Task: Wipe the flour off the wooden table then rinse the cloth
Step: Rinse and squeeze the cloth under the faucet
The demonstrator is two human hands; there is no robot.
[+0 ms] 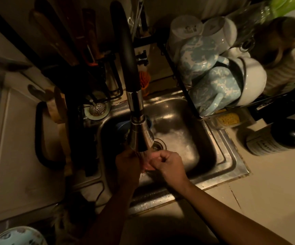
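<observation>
the right forearm [222, 206] reaches in from the bottom edge toward the sink [231, 167]. between the hands, a small pinkish cloth [147, 166] sits under water falling from the faucet head [140, 137], just in front of the drain [158, 145]. the wooden table is out of view, so wiping looks finished and rinsing is under way; wringing out likely remains. the right hand [168, 162] is curled into a fist, pinching the cloth's edge. the left hand [128, 164] meets its other side, but shadow hides the fingers, so its grip cannot be told.
</observation>
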